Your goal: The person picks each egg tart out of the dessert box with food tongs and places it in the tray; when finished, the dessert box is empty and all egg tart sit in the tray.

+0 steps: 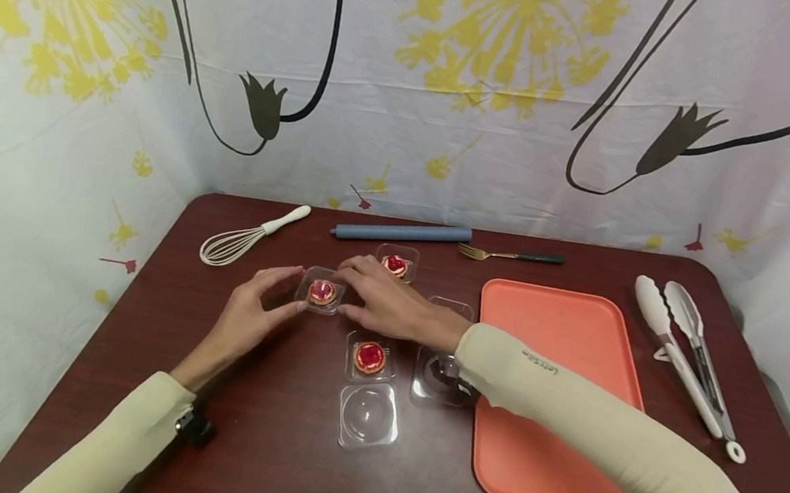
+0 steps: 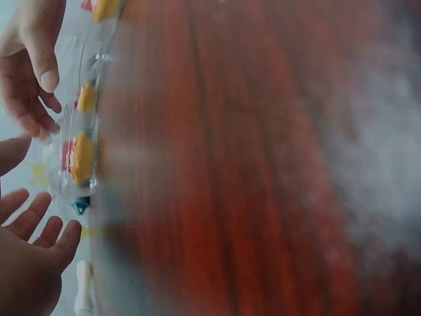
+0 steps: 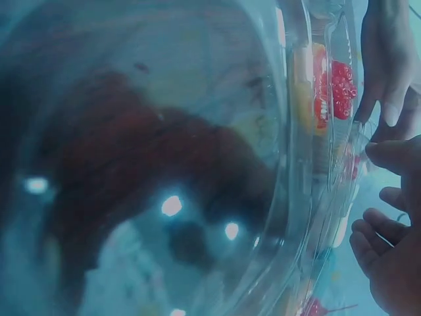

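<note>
A small clear plastic box [image 1: 321, 293] with a red-topped tart [image 1: 322, 292] inside stands between the two hands. My left hand [image 1: 256, 308] is at its left side, thumb and fingers spread apart. From the right, my right hand [image 1: 386, 301] reaches to the box's other side with relaxed fingers. The left wrist view shows both the left hand [image 2: 33, 257] and the right hand [image 2: 33, 59] loosely spread beside the tart boxes. Whether fingertips touch the box is hard to tell. Nearer me, another red tart [image 1: 370, 358] sits in an open clear box, its lid [image 1: 367, 416] folded toward me.
Behind the right hand is another boxed tart [image 1: 394, 265]. An open clear box [image 1: 434, 377] lies partly under the right forearm, beside an orange tray [image 1: 552, 468]. Around them lie a whisk [image 1: 238, 243], a blue rolling pin [image 1: 403, 233], a fork [image 1: 508, 255] and tongs [image 1: 685, 354].
</note>
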### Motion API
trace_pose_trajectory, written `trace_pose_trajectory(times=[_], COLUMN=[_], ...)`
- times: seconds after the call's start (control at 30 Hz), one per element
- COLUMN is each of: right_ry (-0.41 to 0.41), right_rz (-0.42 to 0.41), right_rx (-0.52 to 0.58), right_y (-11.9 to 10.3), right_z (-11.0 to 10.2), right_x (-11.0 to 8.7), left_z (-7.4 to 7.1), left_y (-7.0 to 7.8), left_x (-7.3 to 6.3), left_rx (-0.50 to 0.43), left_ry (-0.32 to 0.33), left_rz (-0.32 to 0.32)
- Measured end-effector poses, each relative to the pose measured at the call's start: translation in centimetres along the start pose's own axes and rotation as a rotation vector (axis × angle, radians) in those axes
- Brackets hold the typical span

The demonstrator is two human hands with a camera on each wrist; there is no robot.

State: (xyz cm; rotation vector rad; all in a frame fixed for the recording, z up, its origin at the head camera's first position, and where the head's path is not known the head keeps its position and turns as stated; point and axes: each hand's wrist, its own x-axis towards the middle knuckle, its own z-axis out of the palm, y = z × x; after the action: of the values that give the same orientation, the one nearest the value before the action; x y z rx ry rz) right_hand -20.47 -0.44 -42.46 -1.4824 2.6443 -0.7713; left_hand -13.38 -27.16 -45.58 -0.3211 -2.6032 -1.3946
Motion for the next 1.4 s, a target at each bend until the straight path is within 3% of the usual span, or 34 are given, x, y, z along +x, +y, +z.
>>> trace_pose_trajectory(times=[0.17,0.43,0.73,1.07,1.4], right_ry=[0.009,-0.020,-0.073,-0.027,-0.043], right_rz=[-0.027,0.016,0.071,0.006,0.040], right_rx=[0.010,0.019,-0.003,0.021,-0.012], right_y=[0.5,0.8,-0.8,-0.4,-1.0], right_z=[1.3,2.3,1.5,2.7,2.1], right_x=[0.9,1.6,1.6,1.8,1.8], left_z=[-0.1,0.1,1.1,1.5,1.6], left_y=[-1.2,-2.3,-2.9,-3.1,-3.0], left_x=[0.3,0.9,1.0,0.9,0.9], left_rx=[-0.073,0.057,0.099,0.130,0.146], left_ry=[-0.031,-0.046,-0.123,-0.105,-0.071], left_rz=[-0.001,-0.011,-0.047,-0.004,0.024])
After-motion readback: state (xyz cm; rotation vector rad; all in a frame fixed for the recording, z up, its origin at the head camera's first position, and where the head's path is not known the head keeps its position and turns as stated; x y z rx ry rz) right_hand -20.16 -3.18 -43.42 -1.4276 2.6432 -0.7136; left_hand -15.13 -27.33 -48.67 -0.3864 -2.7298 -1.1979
